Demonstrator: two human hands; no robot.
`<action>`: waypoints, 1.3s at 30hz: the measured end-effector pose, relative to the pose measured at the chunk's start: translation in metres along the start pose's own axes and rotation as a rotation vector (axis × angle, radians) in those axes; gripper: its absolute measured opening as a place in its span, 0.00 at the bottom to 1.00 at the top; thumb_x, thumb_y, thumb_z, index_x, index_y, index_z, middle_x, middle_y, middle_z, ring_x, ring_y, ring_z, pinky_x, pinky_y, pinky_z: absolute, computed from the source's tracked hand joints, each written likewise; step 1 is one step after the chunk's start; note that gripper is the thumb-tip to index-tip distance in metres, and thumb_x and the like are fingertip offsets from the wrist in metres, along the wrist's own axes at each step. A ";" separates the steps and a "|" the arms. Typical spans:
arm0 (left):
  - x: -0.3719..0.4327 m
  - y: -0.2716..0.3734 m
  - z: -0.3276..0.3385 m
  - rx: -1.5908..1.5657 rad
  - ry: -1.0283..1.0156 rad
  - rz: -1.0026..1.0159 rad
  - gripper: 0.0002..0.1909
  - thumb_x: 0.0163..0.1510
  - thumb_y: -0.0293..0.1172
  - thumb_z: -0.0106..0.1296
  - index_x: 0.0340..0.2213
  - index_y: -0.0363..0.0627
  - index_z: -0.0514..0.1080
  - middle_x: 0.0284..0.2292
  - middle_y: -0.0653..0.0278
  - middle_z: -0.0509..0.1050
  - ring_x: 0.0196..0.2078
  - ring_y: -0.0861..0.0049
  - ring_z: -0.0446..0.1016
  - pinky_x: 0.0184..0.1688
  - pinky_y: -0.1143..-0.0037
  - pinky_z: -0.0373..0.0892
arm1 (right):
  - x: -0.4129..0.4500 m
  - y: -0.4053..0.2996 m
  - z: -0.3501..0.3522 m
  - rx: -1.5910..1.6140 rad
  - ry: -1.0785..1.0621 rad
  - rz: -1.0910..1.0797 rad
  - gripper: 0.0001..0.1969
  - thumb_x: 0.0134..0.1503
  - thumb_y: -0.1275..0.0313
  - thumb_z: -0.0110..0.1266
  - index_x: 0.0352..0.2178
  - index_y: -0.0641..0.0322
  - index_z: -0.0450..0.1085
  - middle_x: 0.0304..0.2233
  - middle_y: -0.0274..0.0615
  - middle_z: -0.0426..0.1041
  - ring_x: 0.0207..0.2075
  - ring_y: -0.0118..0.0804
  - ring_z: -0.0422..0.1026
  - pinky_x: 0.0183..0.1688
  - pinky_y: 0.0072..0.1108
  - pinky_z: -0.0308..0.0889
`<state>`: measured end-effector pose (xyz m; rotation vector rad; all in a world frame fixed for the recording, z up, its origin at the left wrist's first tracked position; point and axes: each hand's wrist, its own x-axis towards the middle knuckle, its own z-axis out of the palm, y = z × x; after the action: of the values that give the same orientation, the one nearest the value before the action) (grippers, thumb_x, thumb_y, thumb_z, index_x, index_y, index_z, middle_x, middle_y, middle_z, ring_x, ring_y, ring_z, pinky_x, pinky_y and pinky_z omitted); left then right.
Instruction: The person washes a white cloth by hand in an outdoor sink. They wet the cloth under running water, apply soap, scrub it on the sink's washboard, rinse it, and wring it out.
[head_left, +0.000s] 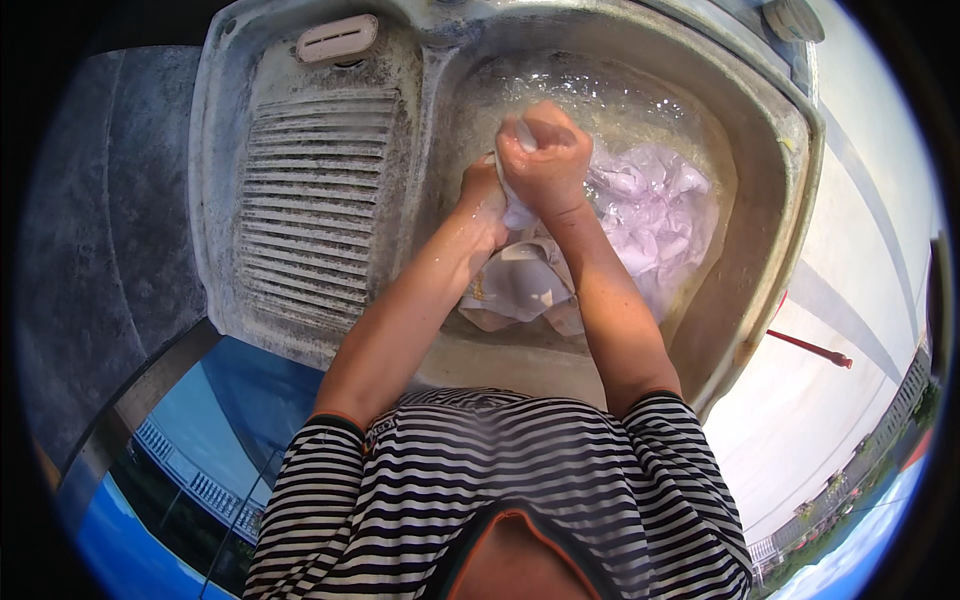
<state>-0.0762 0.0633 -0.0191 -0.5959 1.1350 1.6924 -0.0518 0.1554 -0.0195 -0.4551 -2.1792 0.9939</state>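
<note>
My right hand (546, 159) is clenched around a bunched, wet pale cloth (517, 214), above the water in the basin (757, 187) of a utility sink. Just left of it and lower, my left hand (480, 191) grips the same cloth, partly hidden by the right. Pale lavender fabric (656, 214) lies crumpled in the water to the right of my right wrist. Between my forearms rests a whitish garment (525, 283) with a rounded, puffed part and a small yellowish mark. Whether the cloth in my hands joins either of these pieces, I cannot tell.
Left of the basin is a ribbed washboard (315, 202) with dark stains. A pinkish slotted soap dish (337, 39) sits at its top end. A round container (795, 20) stands beyond the far right corner. A red handle (814, 349) shows past the right rim.
</note>
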 end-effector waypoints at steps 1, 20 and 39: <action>-0.008 0.001 0.015 0.121 0.041 0.081 0.10 0.49 0.28 0.54 0.34 0.37 0.71 0.29 0.61 0.73 0.30 0.75 0.75 0.34 0.77 0.70 | 0.022 0.024 -0.014 -0.071 -0.004 0.134 0.12 0.44 0.67 0.56 0.13 0.58 0.64 0.15 0.43 0.64 0.19 0.48 0.67 0.23 0.32 0.64; 0.015 0.024 -0.022 -0.165 0.000 0.125 0.30 0.57 0.59 0.43 0.49 0.46 0.63 0.39 0.58 0.71 0.44 0.64 0.72 0.45 0.65 0.71 | -0.040 -0.095 -0.020 0.224 -0.440 -0.101 0.11 0.39 0.70 0.61 0.26 0.60 0.70 0.26 0.43 0.68 0.26 0.44 0.72 0.28 0.29 0.67; -0.006 -0.007 -0.012 -0.259 0.085 0.055 0.16 0.59 0.47 0.45 0.39 0.49 0.70 0.32 0.67 0.73 0.31 0.74 0.74 0.33 0.72 0.72 | -0.008 -0.004 0.013 -0.120 -0.193 -0.141 0.07 0.43 0.66 0.56 0.17 0.52 0.68 0.19 0.34 0.66 0.23 0.41 0.71 0.21 0.30 0.66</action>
<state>-0.0684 0.0503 -0.0225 -0.8106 1.0056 1.8932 -0.0557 0.1412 -0.0261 -0.2649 -2.4160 0.8645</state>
